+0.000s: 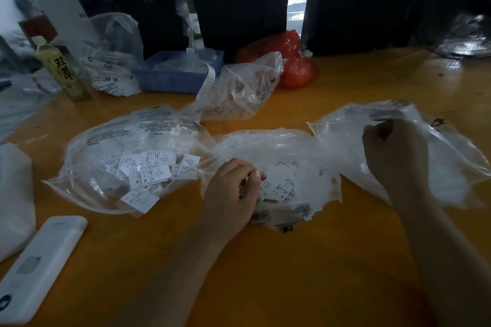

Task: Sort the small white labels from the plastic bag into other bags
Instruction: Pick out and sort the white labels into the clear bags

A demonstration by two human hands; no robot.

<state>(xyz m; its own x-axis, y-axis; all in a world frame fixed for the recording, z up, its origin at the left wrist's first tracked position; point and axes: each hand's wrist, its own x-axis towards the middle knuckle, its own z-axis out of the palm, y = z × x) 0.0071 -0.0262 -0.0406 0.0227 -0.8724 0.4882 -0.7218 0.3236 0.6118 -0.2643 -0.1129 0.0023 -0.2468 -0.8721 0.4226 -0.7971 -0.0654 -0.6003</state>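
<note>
where "xl" labels fill one bag, "s" labels fill another.

Two bare forearms, left hand and right hand, no sleeves, rings or watch.

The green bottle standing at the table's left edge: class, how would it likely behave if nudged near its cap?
The green bottle is tall, narrow and upright, so it would probably tip rather than slide. Once down, its round body would likely roll across the smooth table.
</note>
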